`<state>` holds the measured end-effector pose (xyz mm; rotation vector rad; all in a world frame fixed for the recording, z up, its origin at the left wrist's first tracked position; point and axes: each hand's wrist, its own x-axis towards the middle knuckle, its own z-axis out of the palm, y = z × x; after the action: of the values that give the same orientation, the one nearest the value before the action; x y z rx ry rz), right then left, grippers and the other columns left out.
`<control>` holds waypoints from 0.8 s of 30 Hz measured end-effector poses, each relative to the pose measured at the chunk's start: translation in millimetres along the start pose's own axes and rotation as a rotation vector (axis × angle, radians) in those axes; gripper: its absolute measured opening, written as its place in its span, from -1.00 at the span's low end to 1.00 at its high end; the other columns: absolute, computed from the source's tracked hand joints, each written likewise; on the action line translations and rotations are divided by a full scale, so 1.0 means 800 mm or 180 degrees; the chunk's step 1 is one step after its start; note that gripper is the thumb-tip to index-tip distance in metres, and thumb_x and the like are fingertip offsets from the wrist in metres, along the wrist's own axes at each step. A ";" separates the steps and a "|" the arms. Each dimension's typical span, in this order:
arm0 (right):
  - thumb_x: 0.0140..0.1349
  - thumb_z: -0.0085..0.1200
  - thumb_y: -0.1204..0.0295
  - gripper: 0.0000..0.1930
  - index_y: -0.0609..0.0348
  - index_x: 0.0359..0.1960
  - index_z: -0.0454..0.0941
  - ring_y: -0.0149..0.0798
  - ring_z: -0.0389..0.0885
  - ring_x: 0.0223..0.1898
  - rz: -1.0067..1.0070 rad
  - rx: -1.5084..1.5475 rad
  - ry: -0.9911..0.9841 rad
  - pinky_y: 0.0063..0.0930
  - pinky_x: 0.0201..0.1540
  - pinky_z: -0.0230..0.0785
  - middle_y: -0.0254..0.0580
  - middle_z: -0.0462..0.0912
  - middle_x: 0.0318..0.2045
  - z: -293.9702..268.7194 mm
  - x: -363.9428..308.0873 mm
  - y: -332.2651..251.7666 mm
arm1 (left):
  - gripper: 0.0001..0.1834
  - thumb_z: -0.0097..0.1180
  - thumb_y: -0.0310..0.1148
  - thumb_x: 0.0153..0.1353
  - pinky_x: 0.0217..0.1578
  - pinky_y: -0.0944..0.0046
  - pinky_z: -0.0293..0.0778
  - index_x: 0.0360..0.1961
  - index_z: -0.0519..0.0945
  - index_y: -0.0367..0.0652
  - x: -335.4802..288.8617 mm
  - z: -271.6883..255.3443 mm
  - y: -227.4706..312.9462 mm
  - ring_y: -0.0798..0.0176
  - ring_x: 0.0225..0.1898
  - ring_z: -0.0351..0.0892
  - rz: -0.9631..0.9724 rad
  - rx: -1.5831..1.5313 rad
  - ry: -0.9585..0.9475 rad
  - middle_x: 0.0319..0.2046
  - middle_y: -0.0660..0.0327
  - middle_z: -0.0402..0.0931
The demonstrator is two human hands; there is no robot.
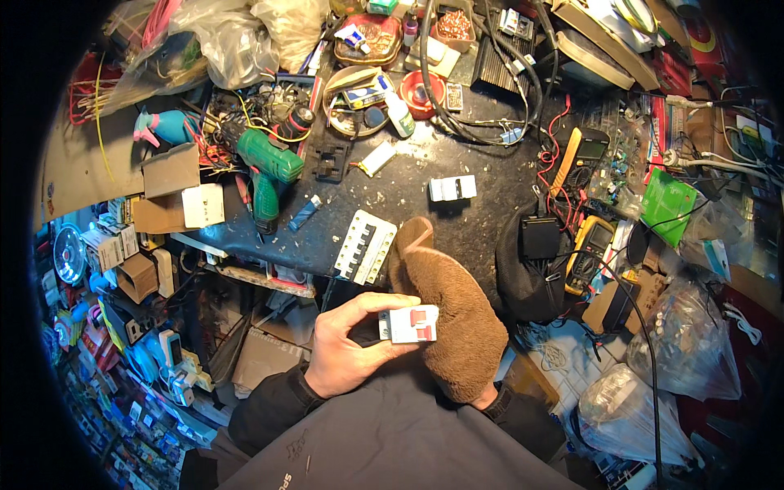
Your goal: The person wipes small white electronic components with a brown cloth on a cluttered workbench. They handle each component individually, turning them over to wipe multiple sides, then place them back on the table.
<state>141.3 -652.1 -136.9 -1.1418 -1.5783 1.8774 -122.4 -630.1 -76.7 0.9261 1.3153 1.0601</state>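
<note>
My left hand (343, 347) pinches a small white circuit breaker (406, 324) with red toggles between thumb and fingers, above my lap. A brown fleecy cloth (457, 314) covers my right hand (487, 398); only a strip at the wrist shows, and its fingers are hidden. One edge of the cloth meets the breaker's right side. Just beyond my left hand, a white multi-pole breaker block (365, 247) with black toggles lies at the bench's front edge. Farther back on the dark bench (392, 184) sits another small white-and-black breaker (452, 189).
A green cordless drill (265, 175) and a blue spray bottle (167, 127) are at the left. On the right lie a yellow multimeter (590, 253), a black pouch (527, 265) and cables. Tins and a red bowl (422, 94) stand at the back. Plastic bags (633, 408) fill the lower right.
</note>
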 end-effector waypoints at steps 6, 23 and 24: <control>0.54 0.40 0.30 -0.27 0.06 0.67 0.40 -0.09 0.53 0.54 0.0062 -0.0665 0.0084 -0.15 0.61 0.36 -0.13 0.56 0.54 -0.016 0.025 -0.022 | -0.45 0.68 -0.46 0.23 0.15 0.17 0.76 0.23 0.78 -0.27 0.005 0.000 0.009 0.13 0.10 0.90 0.0133 0.0413 -0.0242 0.09 0.03 0.87; 0.61 0.33 0.33 -0.15 0.04 0.81 0.14 -0.14 0.24 0.73 0.0354 -0.0598 0.0342 -0.17 0.79 -0.02 -0.16 0.32 0.72 -0.013 0.008 -0.043 | -0.47 0.70 -0.47 0.19 0.12 0.18 0.77 0.19 0.80 -0.25 0.016 0.007 0.012 0.14 0.05 0.92 0.0089 0.0555 -0.0154 0.04 0.08 0.88; 0.61 0.33 0.33 -0.16 0.04 0.80 0.15 -0.14 0.26 0.72 0.0266 -0.1089 0.0217 -0.17 0.78 -0.01 -0.16 0.34 0.71 -0.013 0.008 -0.039 | -0.47 0.70 -0.47 0.19 0.11 0.18 0.77 0.19 0.80 -0.26 0.016 0.009 0.013 0.13 0.04 0.92 0.0081 0.0587 -0.0148 0.04 0.07 0.88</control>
<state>140.4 -632.9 -109.4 -1.4173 -1.8880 1.6370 -116.4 -614.6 -70.0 1.1012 1.3823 0.9421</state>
